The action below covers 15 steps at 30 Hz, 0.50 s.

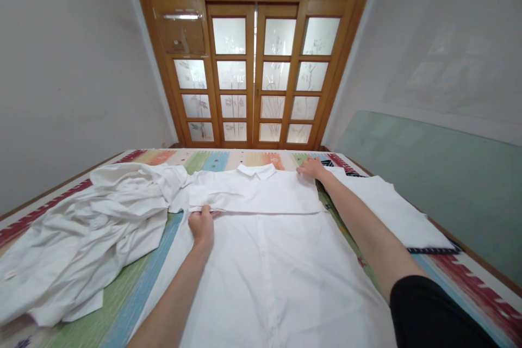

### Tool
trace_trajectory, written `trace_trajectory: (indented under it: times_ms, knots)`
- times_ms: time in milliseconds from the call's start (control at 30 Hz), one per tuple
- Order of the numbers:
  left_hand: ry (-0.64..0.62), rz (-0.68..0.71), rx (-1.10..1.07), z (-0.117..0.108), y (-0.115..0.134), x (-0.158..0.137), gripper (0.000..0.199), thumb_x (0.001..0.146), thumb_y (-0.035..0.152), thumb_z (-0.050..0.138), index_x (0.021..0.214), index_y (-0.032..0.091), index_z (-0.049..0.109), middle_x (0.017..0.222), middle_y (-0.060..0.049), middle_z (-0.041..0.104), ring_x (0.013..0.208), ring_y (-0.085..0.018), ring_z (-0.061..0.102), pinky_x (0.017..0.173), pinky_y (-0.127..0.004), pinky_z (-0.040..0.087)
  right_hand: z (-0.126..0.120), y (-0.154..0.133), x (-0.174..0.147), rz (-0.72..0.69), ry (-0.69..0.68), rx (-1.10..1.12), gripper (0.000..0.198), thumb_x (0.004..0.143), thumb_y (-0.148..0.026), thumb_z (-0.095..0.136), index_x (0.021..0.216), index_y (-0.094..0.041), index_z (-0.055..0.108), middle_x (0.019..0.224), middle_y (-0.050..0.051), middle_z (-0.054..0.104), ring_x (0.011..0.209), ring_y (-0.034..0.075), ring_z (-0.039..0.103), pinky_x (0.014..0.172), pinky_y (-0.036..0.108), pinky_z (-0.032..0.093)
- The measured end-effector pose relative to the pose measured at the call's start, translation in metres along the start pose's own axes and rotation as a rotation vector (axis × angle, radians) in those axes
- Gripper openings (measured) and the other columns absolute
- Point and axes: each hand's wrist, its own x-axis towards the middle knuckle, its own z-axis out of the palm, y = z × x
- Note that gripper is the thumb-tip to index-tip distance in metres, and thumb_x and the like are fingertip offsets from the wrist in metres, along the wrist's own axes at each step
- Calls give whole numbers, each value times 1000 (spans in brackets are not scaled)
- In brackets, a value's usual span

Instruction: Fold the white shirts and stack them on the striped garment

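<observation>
A white shirt [261,266] lies spread out in front of me, its collar [256,171] at the far end. Across its upper part runs a flat folded layer of the same white cloth, with a straight lower edge. My left hand [202,225] is closed on the left end of that edge, thumb on top and the fingers partly hidden beneath the cloth. At the far right shoulder, my right hand [312,167] has its fingers bent together on the shirt's edge. Part of its grip is hidden by the hand itself.
Rumpled white clothing [93,228] is heaped on the left, touching the shirt's side. To the right lies a flat white folded garment [391,209] over something dark-edged. Everything rests on a striped, colourful cover [134,283]. A pale green panel [428,174] stands along the right side; wooden glazed doors [255,76] are beyond.
</observation>
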Motion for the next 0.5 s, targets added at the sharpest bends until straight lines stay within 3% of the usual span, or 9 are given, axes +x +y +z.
trace_trajectory:
  times_ms: [133, 267, 500]
  knots:
    - [-21, -96, -44, 0, 7, -3, 16, 67, 31, 52, 62, 17, 58, 59, -5, 63, 65, -25, 70, 58, -34, 58, -8, 10, 3, -3, -78, -53, 27, 83, -25, 52, 95, -18, 75, 111, 14, 70, 115, 33, 53, 101, 47, 33]
    - [-26, -159, -64, -2, 17, -8, 12, 61, 28, 56, 59, 16, 55, 56, -3, 60, 59, -26, 69, 54, -36, 58, -5, 14, -3, 11, -78, -65, 33, 83, -16, 49, 107, -17, 71, 113, 15, 69, 116, 32, 53, 101, 47, 32]
    - [-111, -154, -240, -3, 37, -19, 13, 63, 23, 55, 74, 17, 50, 56, 1, 61, 50, -21, 67, 50, -35, 60, 16, -20, -26, 6, 117, -7, 48, 86, -19, 49, 132, -9, 52, 142, 23, 47, 133, 36, 36, 107, 47, 28]
